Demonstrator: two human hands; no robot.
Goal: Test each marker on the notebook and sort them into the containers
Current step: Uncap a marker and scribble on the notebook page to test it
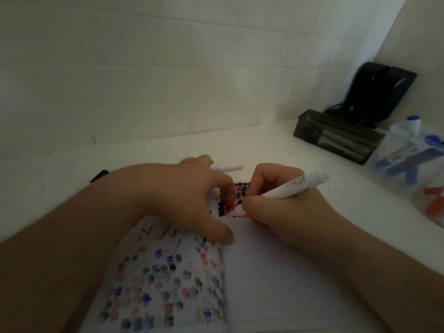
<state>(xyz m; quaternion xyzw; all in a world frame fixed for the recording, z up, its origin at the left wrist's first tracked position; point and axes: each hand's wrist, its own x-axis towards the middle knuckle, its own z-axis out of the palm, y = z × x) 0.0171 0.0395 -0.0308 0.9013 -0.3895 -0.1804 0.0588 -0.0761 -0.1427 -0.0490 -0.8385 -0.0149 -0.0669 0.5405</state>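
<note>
An open notebook (259,280) lies in front of me, its left page covered in blue, red and black test marks. My right hand (278,203) grips a white marker (295,187) with its tip down on the right page, beside red marks. My left hand (192,200) rests on the notebook, thumb pressing the page, fingers curled near the marks; whether it holds a cap I cannot tell. Another white marker (225,168) lies on the table just beyond my left hand.
At the right stand a dark container (336,138) with markers, a clear container (408,157) with blue markers, and a clear container (430,203) with red markers at the edge. A black device (377,92) leans in the corner. A small black object (99,176) lies at left.
</note>
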